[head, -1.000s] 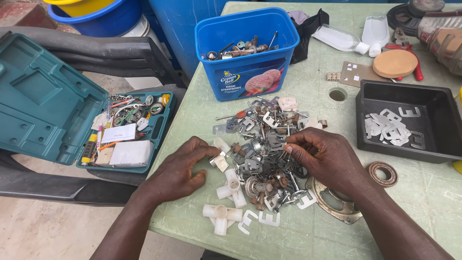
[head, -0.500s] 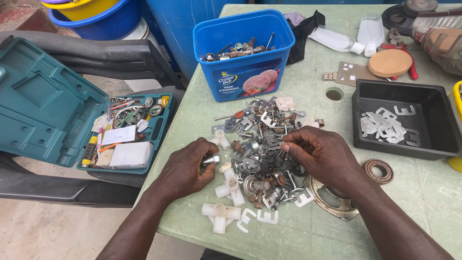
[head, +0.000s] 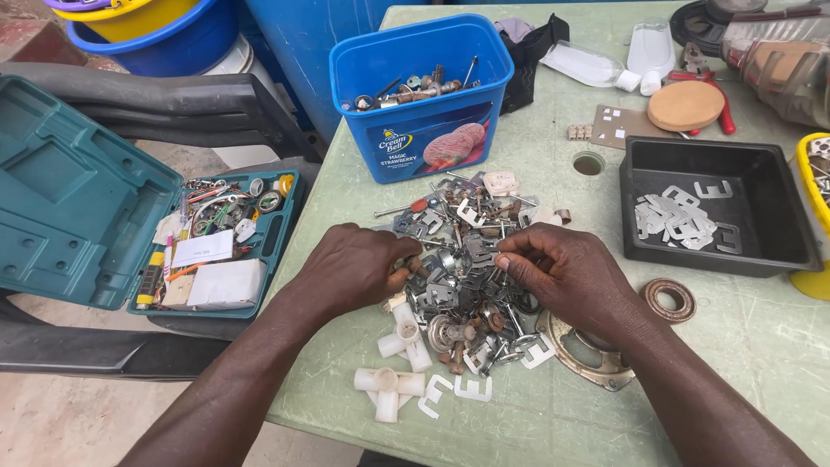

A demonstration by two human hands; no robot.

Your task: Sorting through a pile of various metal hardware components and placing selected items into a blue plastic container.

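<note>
both hands rest in the metal scrap pile (head: 467,277): left hand (head: 354,268) curled, right hand (head: 566,277) pinching a small piece.

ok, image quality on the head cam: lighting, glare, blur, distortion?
Head view: soft, even daylight, only faint shadows under the left hand and right hand; no harsh glare, just a mild sheen on the pile of metal parts; the green table edges bow slightly toward the frame borders, a wide-angle effect; focus is sharp across the black tray and blue tub, no motion blur.
</note>
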